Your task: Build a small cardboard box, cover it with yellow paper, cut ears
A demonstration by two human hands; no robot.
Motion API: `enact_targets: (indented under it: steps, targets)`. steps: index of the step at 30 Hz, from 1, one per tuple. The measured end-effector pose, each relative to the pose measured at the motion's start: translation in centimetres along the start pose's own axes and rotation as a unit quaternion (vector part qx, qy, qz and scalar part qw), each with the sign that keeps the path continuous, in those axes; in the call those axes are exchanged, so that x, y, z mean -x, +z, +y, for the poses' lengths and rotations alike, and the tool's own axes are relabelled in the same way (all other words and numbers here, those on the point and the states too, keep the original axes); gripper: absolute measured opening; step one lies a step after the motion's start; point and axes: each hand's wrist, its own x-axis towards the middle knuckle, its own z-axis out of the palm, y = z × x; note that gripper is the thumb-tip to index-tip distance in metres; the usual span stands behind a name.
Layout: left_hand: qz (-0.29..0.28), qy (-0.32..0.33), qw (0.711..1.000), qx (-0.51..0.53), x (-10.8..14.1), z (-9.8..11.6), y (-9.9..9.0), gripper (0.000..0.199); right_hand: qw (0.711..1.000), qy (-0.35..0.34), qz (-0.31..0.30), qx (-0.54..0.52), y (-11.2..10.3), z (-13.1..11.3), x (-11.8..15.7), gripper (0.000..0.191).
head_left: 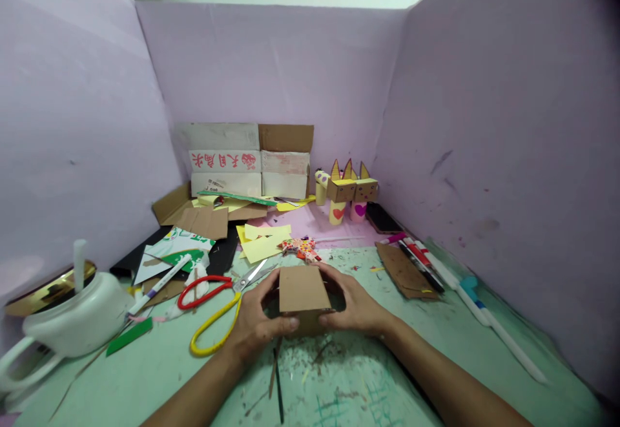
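Head view, the only one: a small cardboard box [303, 289] sits between two bare hands at the near middle of the green tabletop [349, 362], just right of the scissors [238, 286]. Left hand [256, 316] and right hand [357, 304] are apart from each other, both clamped on the box from opposite sides, thumbs low on the near side, fingers curled round the flanks and far side. Cannot tell whether its underside touches the table; its interior is hidden too. Top panel looks flat and plain brown. My reading: very light, dry, not slippery; panels fairly stiff, though thin enough to buckle if squeezed mid-wall. Weak points probably the folds and corners. Best hold, I judge: both sides near the edges, light even pressure, nothing pushing down on the top. Round about: yellow paper [267, 246] and a patterned paper piece [301, 247] beyond the hands; card-headed figures [341, 190] farther back; brown card pieces [404, 272] beside markers [448, 273] to the right; white pot [90, 314] at far left, well apart from the box.
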Motion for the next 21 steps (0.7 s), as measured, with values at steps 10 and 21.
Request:
enact_targets:
  steps: [10,21]
  targets:
    - [-0.005,0.000,1.000,-0.003,-0.07,0.27,0.02,0.070,1.000,-0.002,0.000,-0.004,0.04,-0.23,-0.05,0.081]
    - [-0.003,0.006,1.000,-0.005,0.04,0.02,0.02,0.071,1.000,0.006,0.002,0.004,0.05,-0.17,0.03,0.082]
